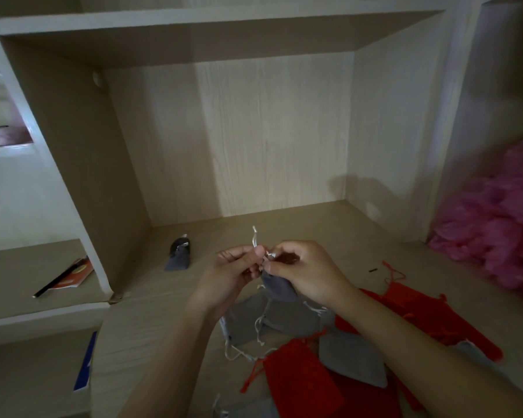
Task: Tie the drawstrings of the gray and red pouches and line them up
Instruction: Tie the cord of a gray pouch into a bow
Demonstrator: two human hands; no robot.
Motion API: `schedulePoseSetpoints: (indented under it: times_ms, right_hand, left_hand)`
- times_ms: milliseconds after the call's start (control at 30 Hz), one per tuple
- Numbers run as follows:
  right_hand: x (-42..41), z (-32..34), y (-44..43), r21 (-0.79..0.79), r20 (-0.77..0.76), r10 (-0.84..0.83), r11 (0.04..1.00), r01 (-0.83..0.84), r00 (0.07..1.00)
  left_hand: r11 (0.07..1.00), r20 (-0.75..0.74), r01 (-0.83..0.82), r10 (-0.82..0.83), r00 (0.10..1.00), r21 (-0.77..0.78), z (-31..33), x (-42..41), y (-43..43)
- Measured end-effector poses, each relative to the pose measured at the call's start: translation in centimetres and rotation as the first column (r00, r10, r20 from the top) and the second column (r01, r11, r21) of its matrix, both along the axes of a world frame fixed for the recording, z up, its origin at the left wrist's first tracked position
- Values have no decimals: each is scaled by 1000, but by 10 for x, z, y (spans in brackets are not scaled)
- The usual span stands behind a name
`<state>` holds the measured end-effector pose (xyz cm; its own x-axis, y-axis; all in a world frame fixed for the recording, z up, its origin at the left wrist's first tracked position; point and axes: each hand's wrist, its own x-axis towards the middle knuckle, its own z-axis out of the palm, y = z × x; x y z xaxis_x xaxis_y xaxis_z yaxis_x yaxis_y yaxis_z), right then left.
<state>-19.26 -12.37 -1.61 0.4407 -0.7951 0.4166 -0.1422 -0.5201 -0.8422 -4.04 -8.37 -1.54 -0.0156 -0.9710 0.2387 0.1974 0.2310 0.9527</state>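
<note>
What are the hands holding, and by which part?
A gray pouch, at its top: the left hand and the right hand each pinch its pale drawstring by the gathered mouth.

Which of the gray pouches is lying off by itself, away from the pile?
The gray pouch at the back left, alone by the cabinet wall; the others are heaped with red pouches or held up.

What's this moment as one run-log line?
step: tying; left hand: pinches drawstring; right hand: holds gray pouch neck; set aside: tied gray pouch; waiting: gray pouches, red pouches
</note>
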Motion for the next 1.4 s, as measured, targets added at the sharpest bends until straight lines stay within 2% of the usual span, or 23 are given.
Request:
schedulePoseSetpoints:
  times_ms: [133,200,233,333,433,500,600,700,800,1033,1200,1400]
  right_hand:
    - [-1,4,-1,102,43,62,993,-66,997]
    - [-1,6,-2,122,43,76,989,-81,996]
    - [-1,6,-2,130,45,76,988,-81,996]
    - [-3,7,-3,174,39,38,984,-44,999]
    - [-4,5,-7,191,-8,-19,981,20,1000]
    - [-4,4,-9,172,-31,-40,984,45,999]
    - [-5,1,-9,157,-39,-63,985,68,997]
    - [-5,0,-9,114,-74,-87,989,95,993]
    - [-5,2,-9,83,-55,-60,994,64,997]
    - [-7,3,-10,53,-41,-58,997,60,997]
    - [-10,2,-10,126,38,-58,991,53,998]
    - [-9,3,-10,104,115,-36,994,24,993]
  left_hand:
    - [990,-123,143,-141,982,11,-2,6,-2]
    - [988,-94,156,-154,984,12,-2,8,-2]
    - [993,-36,120,-120,992,4,-3,8,-1]
    - [989,174,-105,121,977,-99,0,2,0]
    - [946,232,-241,290,929,-219,0,-5,0]
    - [907,323,-290,385,865,-306,-2,-8,1]
    - [835,465,-325,525,713,-444,-8,-10,1]
    - [752,508,-334,639,577,-568,-12,-12,1]
    - [690,505,-335,709,492,-642,-12,-9,0]
    - [682,465,-373,715,522,-629,-12,-10,2]
    - [701,448,-352,684,576,-620,-14,-15,2]
    - [706,408,-373,673,617,-601,-11,-15,2]
